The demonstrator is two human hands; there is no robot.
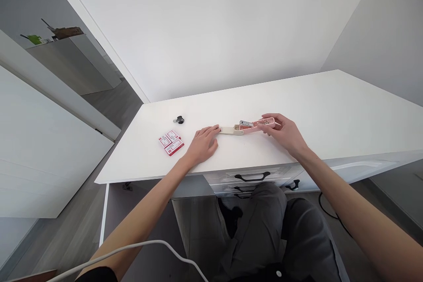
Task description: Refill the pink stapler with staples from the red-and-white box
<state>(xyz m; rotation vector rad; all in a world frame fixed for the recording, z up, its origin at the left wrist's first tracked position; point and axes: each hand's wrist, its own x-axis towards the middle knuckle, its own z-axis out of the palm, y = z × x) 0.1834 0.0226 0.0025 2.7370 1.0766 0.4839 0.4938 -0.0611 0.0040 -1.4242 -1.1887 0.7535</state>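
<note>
A stapler (233,131) lies opened out nearly flat on the white tabletop, its cream base to the left and its pink upper part to the right. My left hand (202,144) rests on the tabletop, with its fingertips pressed on the left end of the cream base and the thumb below. At the other end, my right hand (286,133) grips the pink part between thumb and fingers. Near the hinge a metal strip sticks up at a slant. Inside the pink part some small metallic pieces show, too small to make out.
Left of my hands lie small red-and-white boxes (171,142) and a small black object (179,119) with a clear part. The white cabinet top (330,114) meets a wall behind. Drawers with black handles (253,177) are below. A white cable (155,242) crosses my left arm.
</note>
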